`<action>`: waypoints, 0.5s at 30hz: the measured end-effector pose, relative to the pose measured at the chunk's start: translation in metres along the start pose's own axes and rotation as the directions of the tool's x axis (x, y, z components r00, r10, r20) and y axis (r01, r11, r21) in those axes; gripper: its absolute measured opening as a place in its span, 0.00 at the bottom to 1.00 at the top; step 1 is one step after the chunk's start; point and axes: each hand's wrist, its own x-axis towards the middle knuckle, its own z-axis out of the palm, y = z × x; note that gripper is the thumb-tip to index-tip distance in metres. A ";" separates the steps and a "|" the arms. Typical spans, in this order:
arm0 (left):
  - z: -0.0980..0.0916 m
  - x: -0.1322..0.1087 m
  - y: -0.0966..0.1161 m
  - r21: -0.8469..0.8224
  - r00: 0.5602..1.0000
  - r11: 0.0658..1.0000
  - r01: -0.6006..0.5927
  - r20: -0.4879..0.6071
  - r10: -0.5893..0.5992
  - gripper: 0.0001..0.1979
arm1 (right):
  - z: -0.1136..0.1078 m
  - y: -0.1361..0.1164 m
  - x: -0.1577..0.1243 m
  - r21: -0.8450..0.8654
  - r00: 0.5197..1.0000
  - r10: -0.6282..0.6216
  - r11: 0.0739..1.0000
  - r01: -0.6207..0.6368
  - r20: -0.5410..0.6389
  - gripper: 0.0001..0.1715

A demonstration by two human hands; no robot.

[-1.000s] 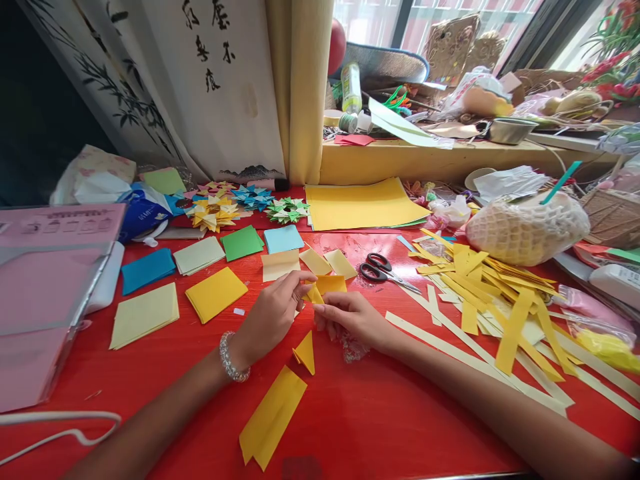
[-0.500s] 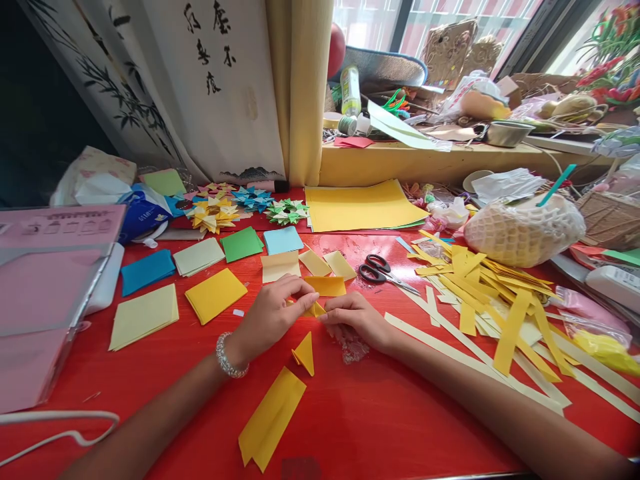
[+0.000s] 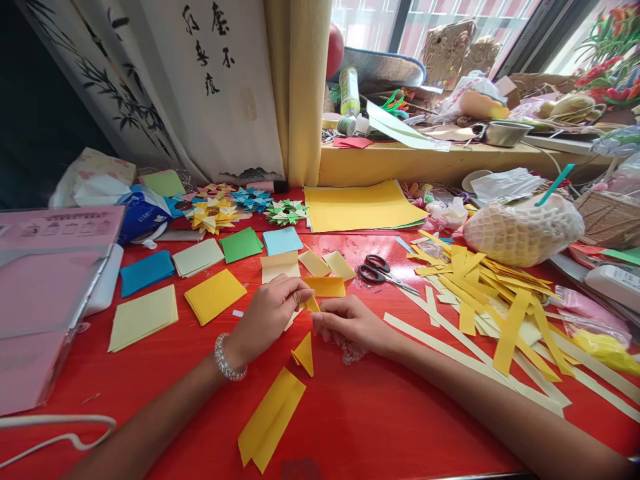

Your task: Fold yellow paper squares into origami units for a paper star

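Both hands are at the middle of the red table over a small folded yellow paper piece [image 3: 313,304]. My left hand [image 3: 275,305], with a clear beaded bracelet at the wrist, pinches it between thumb and fingers. From the other side, the closed fingertips of my right hand [image 3: 353,320] grip its lower right edge. Part of the piece is hidden by the fingers. Just below lies a folded yellow paper triangle [image 3: 304,353]. Nearer to me is a creased yellow paper strip [image 3: 273,417] with a notched end. A yellow paper rectangle [image 3: 326,287] lies just beyond the hands.
Black-handled scissors [image 3: 377,269] lie right of centre, beside a heap of yellow paper strips [image 3: 480,293]. Stacks of coloured paper, including a yellow stack [image 3: 215,297] and a blue stack [image 3: 148,272], lie left. Folded paper stars [image 3: 213,213] and yellow sheets [image 3: 360,203] are at the back.
The fingers have shifted slightly and the small yellow piece is tilted differently between them. A pale paper edge now shows beneath my left hand.
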 end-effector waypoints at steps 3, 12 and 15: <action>-0.002 0.003 0.000 -0.007 1.000 1.000 -0.012 0.001 0.012 0.13 | -0.001 0.000 0.000 -0.007 0.999 -0.022 1.000 0.022 -0.041 0.22; -0.005 0.005 -0.003 -0.014 1.000 1.000 0.026 0.007 -0.026 0.12 | -0.001 0.002 0.003 0.113 0.987 -0.024 0.993 0.042 -0.158 0.21; -0.007 0.006 -0.004 -0.027 1.000 1.000 -0.016 -0.008 0.016 0.09 | -0.002 0.003 0.003 0.146 0.979 -0.036 0.987 0.066 -0.200 0.20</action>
